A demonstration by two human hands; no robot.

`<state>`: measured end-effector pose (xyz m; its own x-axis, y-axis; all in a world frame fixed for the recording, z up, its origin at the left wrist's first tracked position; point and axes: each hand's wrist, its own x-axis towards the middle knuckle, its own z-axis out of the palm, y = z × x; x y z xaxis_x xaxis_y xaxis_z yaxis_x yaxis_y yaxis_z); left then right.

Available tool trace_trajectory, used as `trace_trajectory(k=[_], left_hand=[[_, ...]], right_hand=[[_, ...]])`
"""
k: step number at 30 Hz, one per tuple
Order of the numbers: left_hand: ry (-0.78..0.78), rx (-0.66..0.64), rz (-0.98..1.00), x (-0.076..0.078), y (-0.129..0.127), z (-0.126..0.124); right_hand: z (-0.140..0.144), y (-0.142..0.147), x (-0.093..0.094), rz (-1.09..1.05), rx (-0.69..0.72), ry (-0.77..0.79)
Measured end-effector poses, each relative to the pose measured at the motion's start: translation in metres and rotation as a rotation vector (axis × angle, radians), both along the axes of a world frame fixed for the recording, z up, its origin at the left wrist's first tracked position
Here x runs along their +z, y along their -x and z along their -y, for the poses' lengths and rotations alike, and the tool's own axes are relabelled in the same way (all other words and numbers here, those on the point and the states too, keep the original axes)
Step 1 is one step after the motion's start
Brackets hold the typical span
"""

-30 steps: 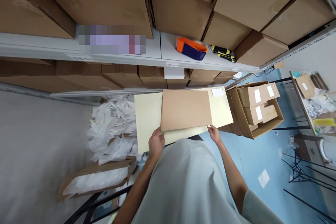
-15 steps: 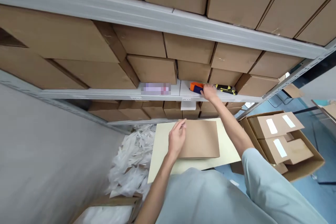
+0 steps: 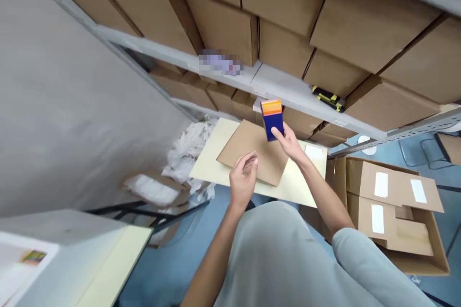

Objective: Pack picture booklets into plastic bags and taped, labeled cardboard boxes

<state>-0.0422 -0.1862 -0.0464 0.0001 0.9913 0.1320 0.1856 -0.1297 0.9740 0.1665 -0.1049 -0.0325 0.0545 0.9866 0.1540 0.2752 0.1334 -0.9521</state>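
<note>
— There, the tape dispenser point(image 3: 272, 119) is off the shelf point(image 3: 277, 87)! Half a second ago the right hand point(image 3: 289, 141) was only reaching up to it beside the yellow-and-black tool point(image 3: 327, 98); now it's down over the flat brown carton point(image 3: 254, 151).

— How is it gripped?

— Right hand curled shut around the blue body from below, orange end pointing up toward the shelf. It's just above the carton's far edge, not touching it as far as I can tell.

— And the other hand?

— The left hand point(image 3: 243, 178) has shifted back from the middle of the carton to its near edge. Fingers loosely bent, half open, nothing pinched; fingertips seem to rest on the cardboard, though I can't swear to contact.

— So what does that tell you?

— My read: fetching is over, and the dispenser is being brought to the carton while the left hand steadies it.

— Where's the carton itself?

— Lying flat on the pale yellow desk point(image 3: 209, 167), turned at a slant compared with a second ago. Right of the carton, an open box point(image 3: 437, 244) of labelled packages; left of it, a heap of white bags point(image 3: 189, 146).
</note>
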Motion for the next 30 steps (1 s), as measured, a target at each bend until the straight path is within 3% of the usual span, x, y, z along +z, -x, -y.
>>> trace_trajectory(k=[4, 9, 12, 15, 19, 22, 24, 27, 30], left_hand=[[-0.047, 0.053, -0.096, 0.001, -0.024, 0.049], [0.004, -0.027, -0.159, -0.011, -0.032, 0.096], [0.059, -0.162, -0.185, -0.017, -0.033, 0.11], [0.071, -0.235, -0.178, -0.012, -0.031, 0.113], [0.013, -0.181, -0.153, 0.018, -0.024, 0.098], [0.015, -0.292, -0.242, 0.041, -0.019, 0.082], [0.047, -0.381, -0.286, 0.049, -0.016, 0.075], [0.076, -0.466, -0.29, 0.046, -0.012, 0.074], [0.024, -0.458, -0.27, 0.034, -0.01, 0.083]], right_hand=[[0.113, 0.029, -0.026, -0.341, 0.067, 0.181], [0.186, 0.031, -0.048, -0.454, 0.052, 0.305], [0.212, 0.019, -0.06, -0.398, 0.007, 0.296], [0.236, 0.002, -0.065, -0.245, -0.007, 0.276], [0.263, -0.022, -0.061, 0.063, 0.052, 0.219], [0.273, -0.038, -0.056, 0.253, 0.133, 0.13], [0.276, -0.047, -0.053, 0.359, 0.182, 0.079], [0.277, -0.055, -0.048, 0.482, 0.232, 0.019], [0.274, -0.057, -0.043, 0.581, 0.27, -0.012]])
